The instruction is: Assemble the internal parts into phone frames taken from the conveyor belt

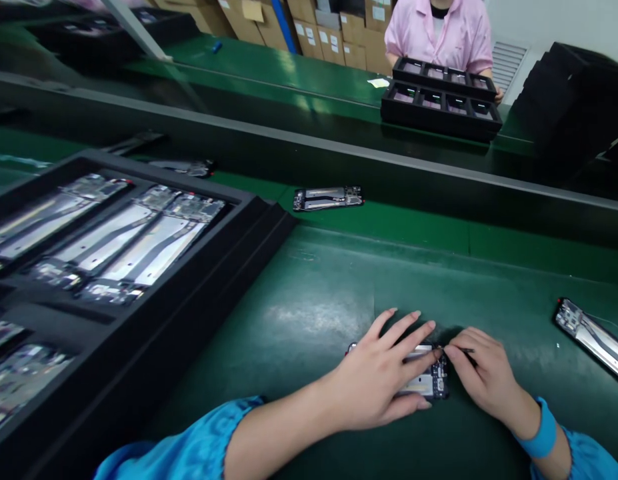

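On the green mat (309, 300) lies an open phone (431, 381). The left hand (383, 377) presses flat on it, fingers spread. The right hand (483, 373) pinches a thin tool (466, 350) at its end. A slip may scratch tiny parts. 1 black tray (139, 347) sits left.

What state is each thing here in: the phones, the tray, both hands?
Opened dark phone with silver insides: lying flat, back off.
Left hand: open, pressing flat on that phone.
Right hand: pinching a thin dark tool at the phone's end.
Large black tray: compartments filled with opened phones.
Second opened phone, farther off: lying flat, untouched.
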Available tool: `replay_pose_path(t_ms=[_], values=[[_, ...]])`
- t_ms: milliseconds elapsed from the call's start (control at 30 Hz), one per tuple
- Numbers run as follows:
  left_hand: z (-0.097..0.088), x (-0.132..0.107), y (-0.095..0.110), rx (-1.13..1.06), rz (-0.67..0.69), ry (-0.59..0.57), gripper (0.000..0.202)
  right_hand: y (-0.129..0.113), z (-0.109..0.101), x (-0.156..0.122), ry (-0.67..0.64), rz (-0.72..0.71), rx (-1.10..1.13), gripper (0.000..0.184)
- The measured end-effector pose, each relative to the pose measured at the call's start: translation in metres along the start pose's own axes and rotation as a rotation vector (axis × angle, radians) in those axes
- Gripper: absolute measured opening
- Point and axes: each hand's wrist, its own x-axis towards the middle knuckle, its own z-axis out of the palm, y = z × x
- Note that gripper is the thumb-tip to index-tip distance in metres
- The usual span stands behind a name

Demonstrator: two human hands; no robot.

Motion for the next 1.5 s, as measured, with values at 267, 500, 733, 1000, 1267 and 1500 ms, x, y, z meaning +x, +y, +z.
replay_pose_path(t_ms=[267, 500, 733, 1000, 1267, 1500], values=[[-0.003, 0.001, -0.001, 0.036, 0.014, -0.023, 0.062, 0.002, 0.001, 0.002, 0.063, -0.028, -0.01, 0.019], [-0.001, 0.0, 0.001, 0.005, -0.021, 0.018, 0.058, 0.004, 0.006, 0.002, 0.121, 0.068, 0.003, 0.021], [0.003, 0.0, 0.01, 0.005, -0.087, 0.027, 0.06, 0.005, -0.007, 0.006, 0.049, 0.358, 0.23, 0.027], [-0.005, -0.002, 0.011, 0.18, 0.057, 0.038, 0.055, -0.022, -0.014, -0.027, -0.136, 0.411, 0.28, 0.033], [0.003, -0.008, 0.023, 0.165, 0.159, 0.055, 0.051, -0.039, -0.013, -0.059, -0.198, 0.462, 0.386, 0.039], [-0.006, 0.002, 0.001, 0.117, 0.242, -0.012, 0.044, 0.002, -0.034, -0.04, 0.048, 0.643, 0.806, 0.032]])
